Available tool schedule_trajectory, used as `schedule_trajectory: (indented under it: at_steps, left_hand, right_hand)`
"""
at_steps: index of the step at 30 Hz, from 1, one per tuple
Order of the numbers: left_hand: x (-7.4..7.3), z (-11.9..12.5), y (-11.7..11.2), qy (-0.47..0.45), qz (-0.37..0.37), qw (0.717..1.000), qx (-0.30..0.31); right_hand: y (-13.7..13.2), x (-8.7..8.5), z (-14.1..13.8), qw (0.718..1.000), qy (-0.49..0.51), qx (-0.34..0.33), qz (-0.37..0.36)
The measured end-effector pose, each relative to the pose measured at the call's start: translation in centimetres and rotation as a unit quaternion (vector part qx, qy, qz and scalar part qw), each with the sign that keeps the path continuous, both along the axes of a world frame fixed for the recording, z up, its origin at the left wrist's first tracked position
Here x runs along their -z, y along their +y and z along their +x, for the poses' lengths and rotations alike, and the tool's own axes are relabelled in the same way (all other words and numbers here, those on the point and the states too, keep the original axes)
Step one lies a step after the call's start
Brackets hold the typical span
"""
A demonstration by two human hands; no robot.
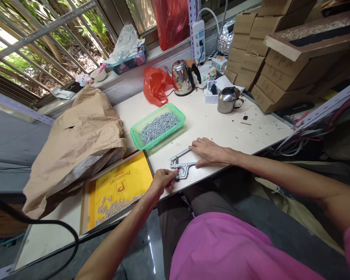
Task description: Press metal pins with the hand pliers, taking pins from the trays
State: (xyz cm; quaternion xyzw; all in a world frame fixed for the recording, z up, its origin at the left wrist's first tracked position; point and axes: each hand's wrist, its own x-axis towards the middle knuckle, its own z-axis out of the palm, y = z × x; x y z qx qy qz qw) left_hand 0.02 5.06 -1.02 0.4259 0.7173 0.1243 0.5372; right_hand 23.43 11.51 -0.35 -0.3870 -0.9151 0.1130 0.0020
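Observation:
Near the front edge of the table lie silver snap fastener pliers (184, 169), with a spring and a red part at the jaws. My right hand (205, 151) grips the handle ends, fingers on the upper handle and thumb by the lower one. My left hand (164, 179) is closed in a pinch at the jaws; what its fingertips hold is hidden. Behind the pliers stands a green plastic basket (135, 136) full of small silver metal pieces. Left of my left hand, a shallow tray (148, 163) with a yellow lining (105, 190) holds many small pale pieces along its near side.
Crumpled brown paper (76, 144) covers the table's left side. At the back are a red plastic bag (156, 85), a steel kettle (181, 79), a white box (210, 97) and a small metal pot (227, 103). Cardboard boxes (282, 74) are stacked at the right.

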Motion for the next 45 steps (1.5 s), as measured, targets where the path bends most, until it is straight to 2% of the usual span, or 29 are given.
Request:
schedule_trajectory:
  at_steps: [4,6,7,8,10,13,15,17,20,22,26,29,35,41,45]
  left_hand:
    - [0.0,-0.1,-0.5,0.019,-0.002,1.000,0.019]
    - [-0.1,0.1,-1.0,0.088,0.049,0.994,0.044]
    - [-0.2,0.3,-1.3,0.138,0.101,0.983,0.061]
    - [-0.3,0.6,-1.5,0.188,0.164,0.965,0.083]
    - [-0.5,1.5,-1.6,0.259,0.287,0.910,0.147]
    - [-0.4,3.4,-0.4,0.282,0.380,0.834,0.284]
    - [-0.4,4.5,0.8,0.285,0.390,0.799,0.357]
    - [-0.4,5.1,2.0,0.294,0.379,0.777,0.407]
    - [-0.5,5.3,3.1,0.317,0.360,0.751,0.454]
    - [-0.6,5.3,3.6,0.332,0.358,0.739,0.465]
    - [-0.6,5.4,4.7,0.321,0.355,0.733,0.483]
    - [-0.4,5.4,5.3,0.282,0.360,0.740,0.494]
    - [-0.1,5.6,5.2,0.275,0.355,0.767,0.458]
    - [-0.3,6.3,5.4,0.286,0.345,0.777,0.443]
    - [-0.2,6.6,4.6,0.318,0.346,0.782,0.409]
  right_hand:
    - [-0.3,-0.1,0.0,1.000,0.001,0.001,-0.010]
    - [-0.3,0.0,-0.1,1.000,-0.002,-0.002,-0.014]
    - [-0.3,0.0,-0.1,1.000,-0.002,-0.002,-0.014]
    - [-0.4,0.1,-0.2,1.000,-0.002,-0.002,-0.014]
    - [-0.6,0.0,-0.3,1.000,0.000,0.001,-0.012]
    - [-1.0,-0.4,-0.4,1.000,0.001,0.003,-0.016]
    - [-1.3,-0.8,-0.2,1.000,0.002,0.007,-0.029]
    - [-1.5,-1.1,0.1,0.999,0.011,0.012,-0.049]
    - [-1.5,-1.4,0.9,0.998,0.017,0.027,-0.062]
    - [-1.5,-1.6,1.3,0.997,0.005,0.034,-0.063]
    - [-1.3,-2.2,1.1,0.997,-0.020,0.029,-0.072]
    - [-1.2,-1.8,0.6,0.996,-0.035,0.041,-0.071]
    - [-0.8,0.1,0.5,0.998,-0.007,0.034,-0.054]
    - [0.1,0.7,0.5,0.998,0.001,0.014,-0.055]
    - [0.1,1.2,1.0,0.999,0.023,0.018,-0.021]
